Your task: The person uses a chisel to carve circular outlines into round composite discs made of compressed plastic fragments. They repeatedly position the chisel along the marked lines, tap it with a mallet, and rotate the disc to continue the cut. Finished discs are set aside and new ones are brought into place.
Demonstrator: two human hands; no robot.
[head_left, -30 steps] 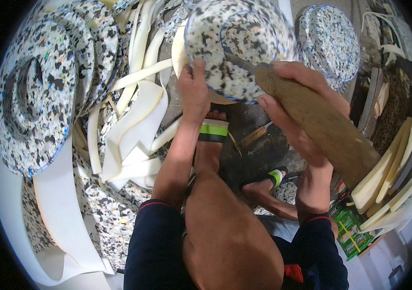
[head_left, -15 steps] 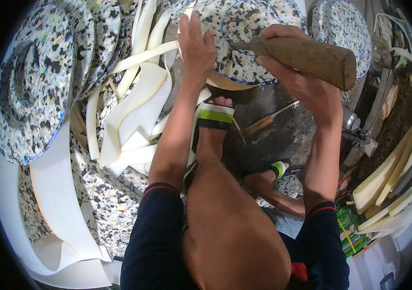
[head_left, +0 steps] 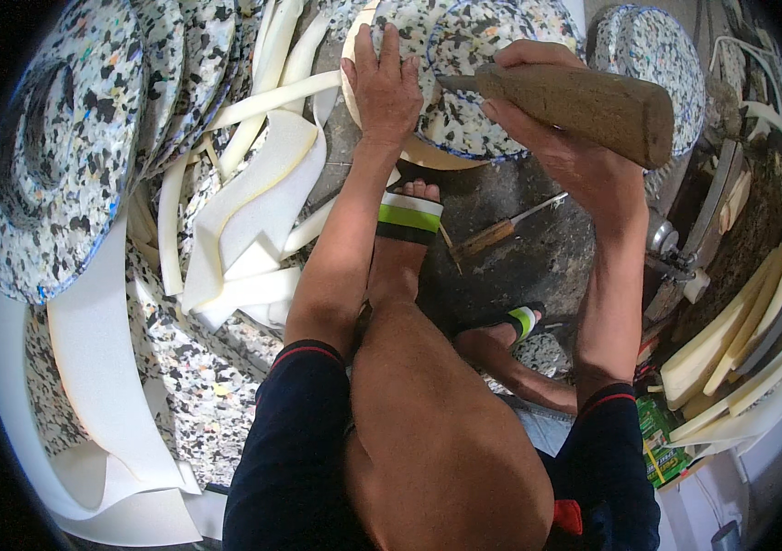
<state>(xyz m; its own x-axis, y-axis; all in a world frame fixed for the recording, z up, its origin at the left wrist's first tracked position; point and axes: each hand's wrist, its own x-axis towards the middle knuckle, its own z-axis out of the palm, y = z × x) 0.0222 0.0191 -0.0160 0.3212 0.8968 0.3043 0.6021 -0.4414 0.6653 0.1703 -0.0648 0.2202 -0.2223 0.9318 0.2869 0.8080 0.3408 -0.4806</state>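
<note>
A thick speckled foam disc [head_left: 478,124] lies at the far middle, a blue curved line drawn on its face. My left hand [head_left: 385,96] rests flat on the disc's left side, fingers stretched out. Pale foam [head_left: 351,87] shows beside that hand along the disc's edge. In my right hand [head_left: 584,170] is a knife [head_left: 593,112] with a thick, worn wooden handle. Its short dark blade points left over the disc, close to the blue line; whether the tip touches the foam I cannot tell.
Stacked speckled foam rings [head_left: 102,174] stand at the left, near white foam offcuts [head_left: 253,220]. A wooden-handled tool [head_left: 487,239] lies on the dark floor by my sandalled foot [head_left: 409,216]. At the right are a metal clamp-like fitting [head_left: 675,243] and bundled foam strips [head_left: 731,340].
My left hand has shifted slightly to the right on the foam disc, and more of the pale edge shows beside it. The knife stays in nearly the same place.
</note>
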